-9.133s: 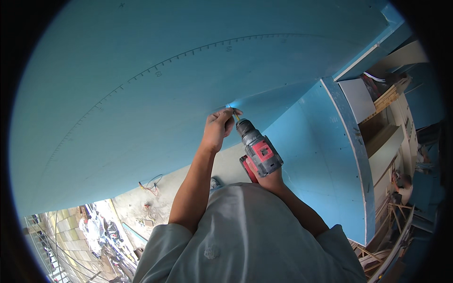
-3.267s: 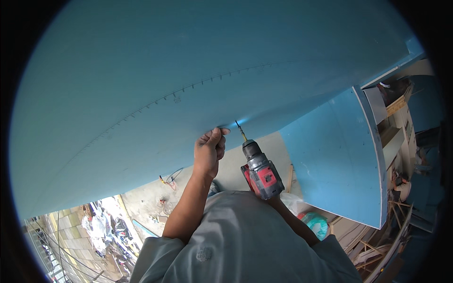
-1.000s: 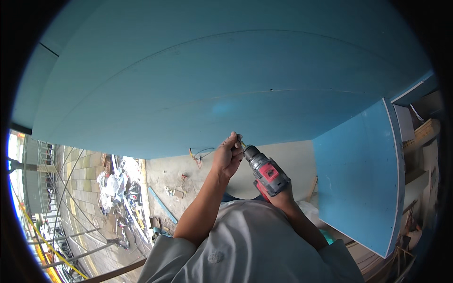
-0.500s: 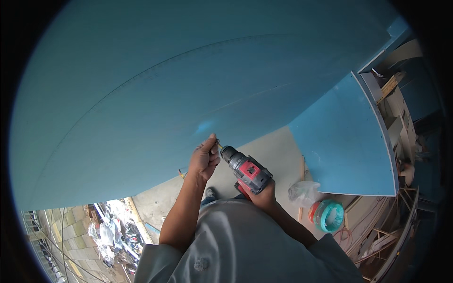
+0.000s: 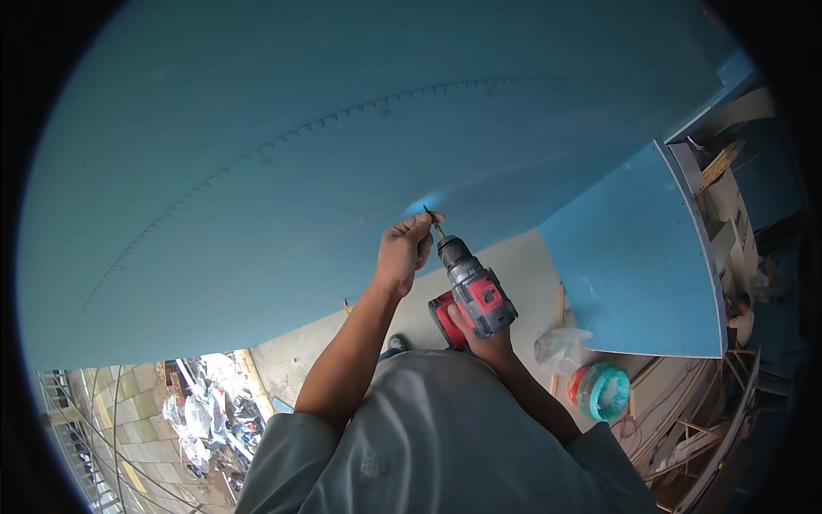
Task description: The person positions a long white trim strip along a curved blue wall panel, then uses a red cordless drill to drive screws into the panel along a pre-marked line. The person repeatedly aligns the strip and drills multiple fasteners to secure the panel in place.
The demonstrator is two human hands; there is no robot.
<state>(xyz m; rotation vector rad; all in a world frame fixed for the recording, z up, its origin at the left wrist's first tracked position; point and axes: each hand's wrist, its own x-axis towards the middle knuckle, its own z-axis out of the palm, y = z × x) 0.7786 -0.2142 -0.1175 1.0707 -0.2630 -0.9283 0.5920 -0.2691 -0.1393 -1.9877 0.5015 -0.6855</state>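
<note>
My right hand (image 5: pixel 490 341) is wrapped round the grip of a red and black cordless drill (image 5: pixel 479 293), which points up and away at the blue wall board (image 5: pixel 282 231). A yellowish driver bit (image 5: pixel 440 230) sticks out of its chuck. At the bit's tip, my left hand (image 5: pixel 401 255) pinches a small dark screw (image 5: pixel 427 209) between thumb and fingers, its point toward the board. A bright patch of light (image 5: pixel 421 204) falls on the board just behind the screw. A curved line of tick marks (image 5: pixel 334 116) runs across the board above my hands.
A second blue board (image 5: pixel 638 257) stands at right, with a clear plastic bag (image 5: pixel 561 349) and a teal-lined bucket (image 5: pixel 597 391) below it. Wood strips and cables lie at lower right. Heaped rubbish (image 5: pixel 210 411) lies at lower left. Another person (image 5: pixel 741 322) is at far right.
Both hands have moved up and to the right, with the drill and screw, closer to the board. The screw now shows at the bit's tip, and the view has shifted slightly.
</note>
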